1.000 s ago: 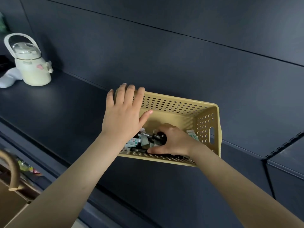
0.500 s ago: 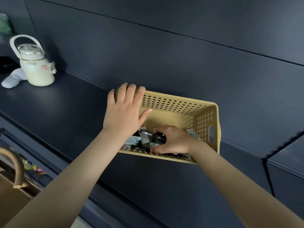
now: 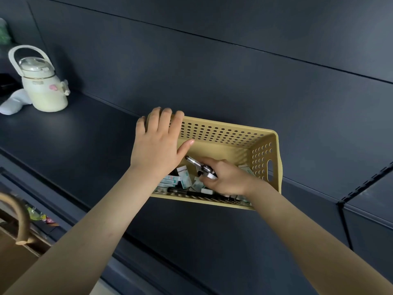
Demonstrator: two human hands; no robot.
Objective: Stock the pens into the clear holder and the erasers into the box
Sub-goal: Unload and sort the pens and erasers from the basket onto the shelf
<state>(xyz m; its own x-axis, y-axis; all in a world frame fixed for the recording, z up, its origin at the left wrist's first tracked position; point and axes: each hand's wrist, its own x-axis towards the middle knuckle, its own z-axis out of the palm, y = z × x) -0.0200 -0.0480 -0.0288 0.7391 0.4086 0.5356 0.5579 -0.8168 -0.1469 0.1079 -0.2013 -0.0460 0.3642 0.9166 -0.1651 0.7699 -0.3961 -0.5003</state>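
A yellow perforated basket (image 3: 263,145) sits on a dark shelf (image 3: 70,141) against the back panel. Inside lie several boxed erasers (image 3: 184,177) in white and green sleeves and a black pen (image 3: 182,190) along the near wall. My left hand (image 3: 158,143) rests flat on the basket's far left corner, fingers over the rim. My right hand (image 3: 223,177) is inside the basket and grips a bunch of pens (image 3: 196,163), whose silver ends stick out toward the left. No clear holder or eraser box is in view.
A cream kettle with a hoop handle (image 3: 41,86) stands at the shelf's far left beside a white cloth (image 3: 12,103). Below left are a wooden curved handle (image 3: 20,220) and colourful wrappers (image 3: 40,216). Another shelf section (image 3: 370,194) lies to the right.
My right hand has closed round the pens and lifted them slightly, their silver ends now showing above the erasers. My left hand stays on the basket corner.
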